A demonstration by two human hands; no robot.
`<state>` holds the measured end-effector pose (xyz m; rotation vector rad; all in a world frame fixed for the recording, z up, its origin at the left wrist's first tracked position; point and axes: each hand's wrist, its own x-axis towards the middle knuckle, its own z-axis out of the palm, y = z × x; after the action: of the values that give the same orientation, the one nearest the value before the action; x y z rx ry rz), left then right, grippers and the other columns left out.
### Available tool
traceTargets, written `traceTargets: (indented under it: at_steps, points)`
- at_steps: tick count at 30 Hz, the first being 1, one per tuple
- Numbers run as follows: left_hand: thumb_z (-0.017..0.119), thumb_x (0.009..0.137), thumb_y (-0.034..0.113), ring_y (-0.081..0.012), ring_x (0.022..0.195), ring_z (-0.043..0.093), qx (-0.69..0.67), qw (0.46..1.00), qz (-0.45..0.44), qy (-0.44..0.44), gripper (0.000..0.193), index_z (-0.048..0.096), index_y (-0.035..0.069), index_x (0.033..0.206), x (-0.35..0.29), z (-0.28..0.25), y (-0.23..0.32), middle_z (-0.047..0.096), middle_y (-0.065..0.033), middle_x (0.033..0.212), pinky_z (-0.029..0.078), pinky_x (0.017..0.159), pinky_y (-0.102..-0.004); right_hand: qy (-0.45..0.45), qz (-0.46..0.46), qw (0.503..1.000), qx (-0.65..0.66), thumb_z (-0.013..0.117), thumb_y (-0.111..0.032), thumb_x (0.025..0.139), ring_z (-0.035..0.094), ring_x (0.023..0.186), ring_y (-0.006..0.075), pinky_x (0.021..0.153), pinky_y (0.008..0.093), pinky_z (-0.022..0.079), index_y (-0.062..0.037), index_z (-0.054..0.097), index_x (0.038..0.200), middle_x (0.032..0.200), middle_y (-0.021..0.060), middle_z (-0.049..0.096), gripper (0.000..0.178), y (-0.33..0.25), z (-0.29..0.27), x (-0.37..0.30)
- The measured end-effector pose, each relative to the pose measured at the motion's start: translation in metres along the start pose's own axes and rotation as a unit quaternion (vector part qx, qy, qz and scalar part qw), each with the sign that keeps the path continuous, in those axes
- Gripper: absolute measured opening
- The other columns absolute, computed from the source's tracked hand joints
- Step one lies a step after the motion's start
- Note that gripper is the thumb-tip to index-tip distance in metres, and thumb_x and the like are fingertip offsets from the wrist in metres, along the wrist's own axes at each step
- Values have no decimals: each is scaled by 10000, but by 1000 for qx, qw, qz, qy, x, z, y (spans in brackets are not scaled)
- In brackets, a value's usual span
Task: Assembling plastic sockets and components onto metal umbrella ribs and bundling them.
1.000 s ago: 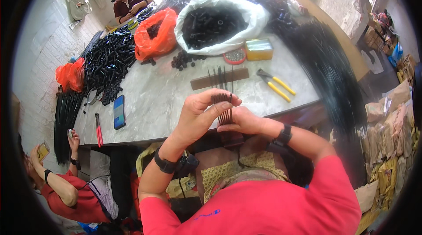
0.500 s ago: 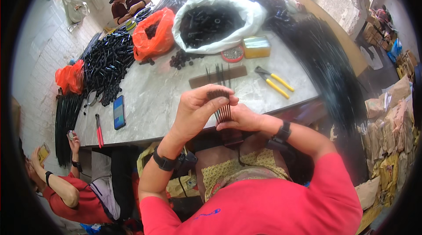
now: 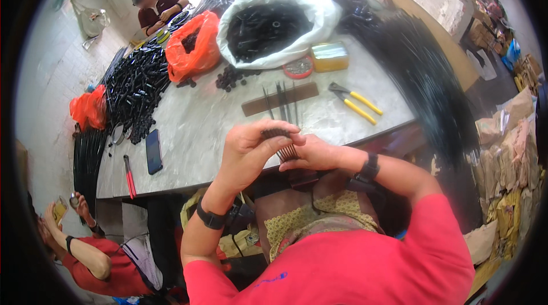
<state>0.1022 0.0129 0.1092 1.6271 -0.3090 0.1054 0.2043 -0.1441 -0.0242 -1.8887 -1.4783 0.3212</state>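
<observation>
Above the table's near edge, both my hands hold one bundle of thin dark rods (image 3: 287, 154). My left hand (image 3: 246, 148) is wrapped round its upper end, thumb across the front and fingers behind. My right hand (image 3: 313, 152) grips it lower down from the other side, with some fingers hidden behind the rods. The tops sit close together in a curved row. Just beyond my hands, a brown bar (image 3: 255, 106) lies on the table, with several thin dark rods (image 3: 281, 95) rising at it.
Yellow-handled pliers (image 3: 358, 106) lie right of the bar. Behind stand a red round tin (image 3: 299, 67), a yellow box (image 3: 330, 62), a white sack (image 3: 224, 42) of black parts and an orange bag (image 3: 208, 57). Leftward are a phone (image 3: 153, 151), red-handled pliers (image 3: 129, 179) and a seated person (image 3: 94, 259).
My hands stay closed on the bundle, which now shows less of its length between them. The phone's screen has gone dark. At the left, the person's raised hand has moved left and down.
</observation>
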Motion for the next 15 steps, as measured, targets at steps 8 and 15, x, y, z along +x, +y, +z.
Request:
traceTargets:
  at_steps: [8, 15]
  points:
    - [610, 882, -51, -253, 857, 708, 84, 996, -5, 14, 77, 681, -66, 909, -4, -3, 1, 713, -173, 878, 566, 808, -354, -103, 0, 992, 76, 772, -447, 791, 635, 813, 309, 694, 396, 494, 3, 634, 1047, 890, 120, 630, 536, -5, -39, 4]
    - [661, 856, -47, -270, 877, 713, 54, 998, 42, 14, 43, 686, -57, 888, -2, -10, -3, 725, -166, 894, 565, 797, -346, 17, 209, 955, 210, 674, -173, 874, 648, 645, 126, 572, 263, 526, 20, 669, 940, 786, 77, 682, 204, 46, -87, 20]
